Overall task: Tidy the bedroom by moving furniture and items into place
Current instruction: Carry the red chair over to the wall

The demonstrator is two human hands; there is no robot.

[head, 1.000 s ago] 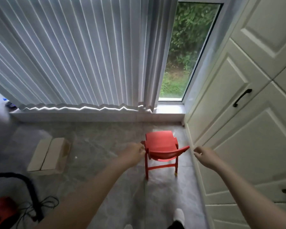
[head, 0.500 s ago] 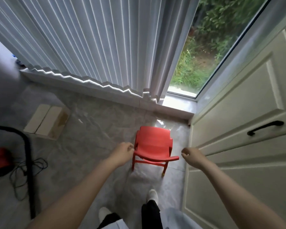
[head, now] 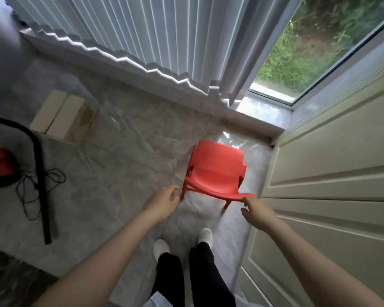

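left hand (head: 162,203): centre frame, fingers loosely spread, holding nothing | right hand (head: 256,210): right of centre, fingers relaxed, fingertips forward | both bare forearms reaching up from lower frame | legs, white-socked feet at bottom centre

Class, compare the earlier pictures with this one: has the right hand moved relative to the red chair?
Yes. The right hand earlier hung clear of the red chair's backrest on the cupboard door side; now its fingertips meet the backrest's right corner.
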